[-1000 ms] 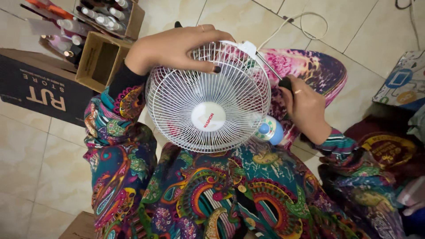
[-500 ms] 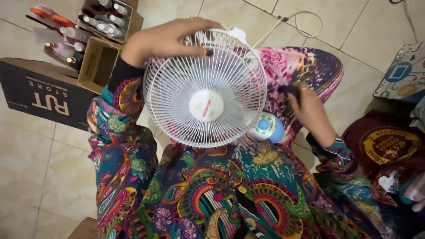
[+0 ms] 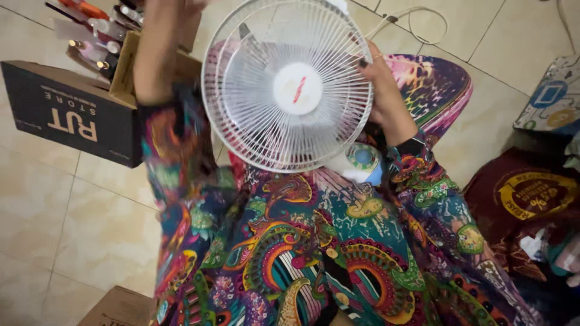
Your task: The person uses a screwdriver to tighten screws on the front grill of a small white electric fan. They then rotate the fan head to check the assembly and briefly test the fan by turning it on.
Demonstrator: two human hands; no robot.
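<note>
Overhead, a white table fan (image 3: 289,90) sits tilted on the lap of a person in a bright patterned dress, its wire grille facing up. Her right hand (image 3: 382,90) clasps the grille's rim; the left hand is out of frame, only its forearm showing. Beside her stand a black cardboard box (image 3: 66,111), a white cord (image 3: 417,21) and maroon cloth (image 3: 525,199).

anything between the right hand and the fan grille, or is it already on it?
Nothing visible stands between them. The right hand is already on the right rim of the white fan, fingers against the wire grille. The left forearm rises past the fan's left side; its hand runs out of frame at the top.
</note>
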